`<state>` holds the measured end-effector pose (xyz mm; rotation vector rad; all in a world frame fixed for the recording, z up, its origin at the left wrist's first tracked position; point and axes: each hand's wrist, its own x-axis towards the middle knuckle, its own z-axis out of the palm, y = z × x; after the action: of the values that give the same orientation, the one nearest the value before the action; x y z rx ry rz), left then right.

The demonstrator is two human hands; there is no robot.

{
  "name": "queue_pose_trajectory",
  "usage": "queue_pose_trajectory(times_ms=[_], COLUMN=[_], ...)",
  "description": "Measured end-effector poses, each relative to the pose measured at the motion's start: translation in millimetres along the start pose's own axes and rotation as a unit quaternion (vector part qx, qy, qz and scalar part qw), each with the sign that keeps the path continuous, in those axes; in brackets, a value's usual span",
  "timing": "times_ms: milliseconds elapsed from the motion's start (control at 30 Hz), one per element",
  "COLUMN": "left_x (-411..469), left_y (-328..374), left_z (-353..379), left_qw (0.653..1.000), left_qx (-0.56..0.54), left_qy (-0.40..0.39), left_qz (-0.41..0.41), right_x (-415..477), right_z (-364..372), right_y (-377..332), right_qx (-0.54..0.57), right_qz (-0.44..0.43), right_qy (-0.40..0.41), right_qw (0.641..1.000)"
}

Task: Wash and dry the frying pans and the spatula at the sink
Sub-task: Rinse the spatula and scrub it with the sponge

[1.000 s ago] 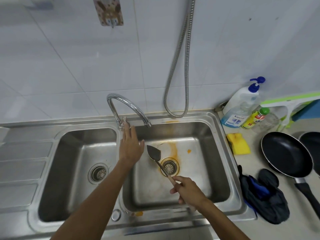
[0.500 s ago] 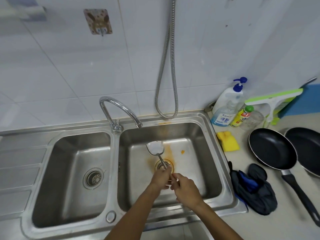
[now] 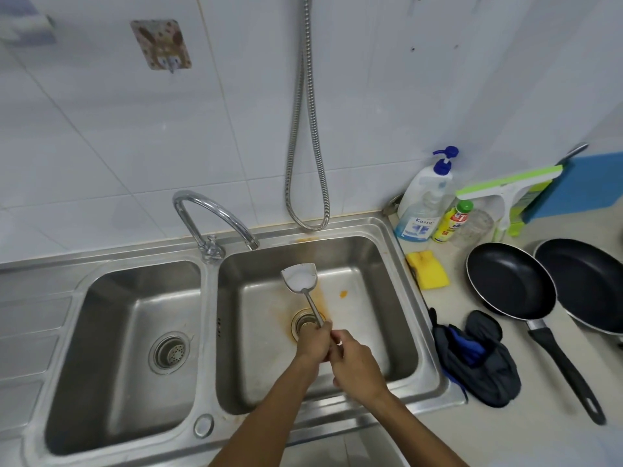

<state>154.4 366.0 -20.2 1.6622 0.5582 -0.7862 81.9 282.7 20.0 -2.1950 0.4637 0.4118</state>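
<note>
Spatula [image 3: 305,288] is hanging over the right sink basin [image 3: 377,261], its blade pointing toward twelve o'clock below the faucet [image 3: 215,214]. Left hand [image 3: 312,342] and right hand [image 3: 357,362] are both gripping its handle. At three o'clock, the near frying pan [image 3: 510,281] and far frying pan [image 3: 586,284] are sitting side by side on the counter [image 3: 505,443].

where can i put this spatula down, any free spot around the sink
The left basin is bare apart from its drain, and so is the ribbed drainboard left of it. On the counter, a bare patch lies in front of the cloth, left of the pan handle. Crowded: between sponge, bottles and the two pans.
</note>
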Motion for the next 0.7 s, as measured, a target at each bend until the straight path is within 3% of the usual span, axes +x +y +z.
queue_pose_trajectory(times_ms=[500, 700], left_x=[3.9, 1.1], left_y=[1.3, 4.0], left_z=[33.2, 42.6], left_qw=[1.000, 1.000], left_qx=[0.023, -0.022], left_qy=[0.007, 0.001], left_qz=[0.008, -0.013], right_x=[5.2, 24.2], right_z=[-31.3, -71.2], right_y=[23.7, 37.1], right_qx=[0.012, -0.012], right_qz=[-0.008, -0.027], right_qy=[-0.035, -0.029], right_qw=[0.999, 0.999])
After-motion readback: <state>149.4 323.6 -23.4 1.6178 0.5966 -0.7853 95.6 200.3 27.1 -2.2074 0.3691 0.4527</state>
